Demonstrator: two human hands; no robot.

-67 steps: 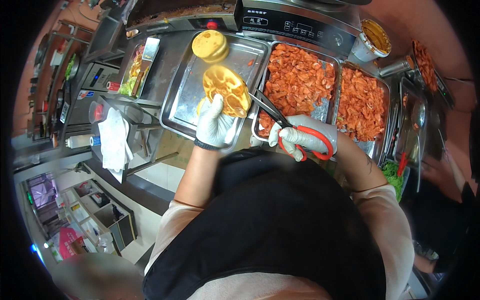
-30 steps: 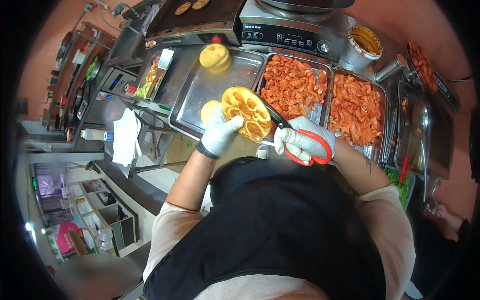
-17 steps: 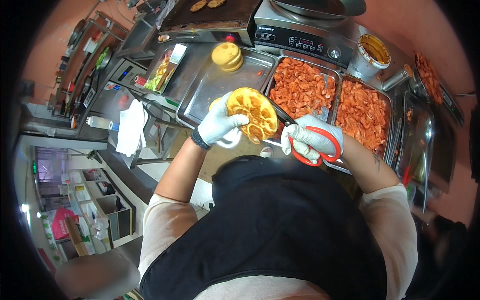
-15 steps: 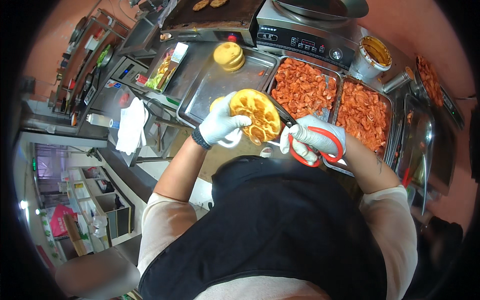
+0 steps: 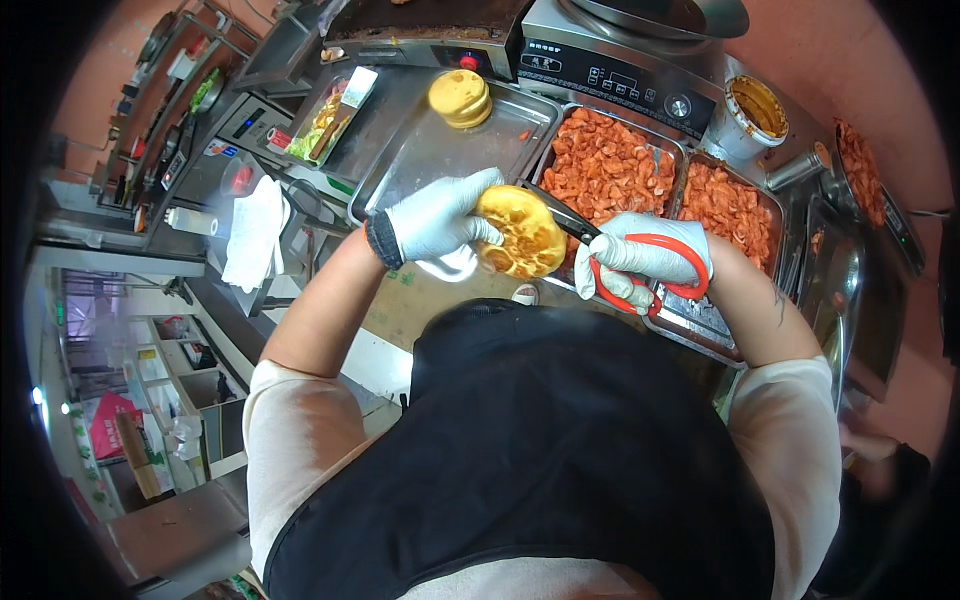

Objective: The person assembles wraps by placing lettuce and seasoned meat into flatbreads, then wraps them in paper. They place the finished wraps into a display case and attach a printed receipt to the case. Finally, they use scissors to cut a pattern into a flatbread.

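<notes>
My left hand (image 5: pixel 432 222), in a white glove, grips a round golden flatbread (image 5: pixel 522 240) by its left edge. The bread is tilted, with its browned, blotchy face toward me. A pair of scissors (image 5: pixel 668 243) with red handles and dark blades is in my gloved right hand (image 5: pixel 640 262), fingers closed round the loops. Its blades reach to the bread's right edge; whether they pass into the bread is hidden. Behind my hands, a stack of similar flatbreads (image 5: pixel 460 98) rests on a metal tray (image 5: pixel 405 165).
Two metal pans hold chopped reddish meat (image 5: pixel 612 165), the second portion of meat (image 5: pixel 725 215) further right. Behind them stand a cooktop (image 5: pixel 610 85), a sauce-smeared bucket (image 5: pixel 745 125) and a metal cylinder (image 5: pixel 798 166). A tray of vegetables (image 5: pixel 322 130) and a white cloth (image 5: pixel 255 235) lie leftward.
The bread has shifted slightly right and turned its face in my left hand. My right hand has moved a little right with the scissors. The whole view has shifted slightly.
</notes>
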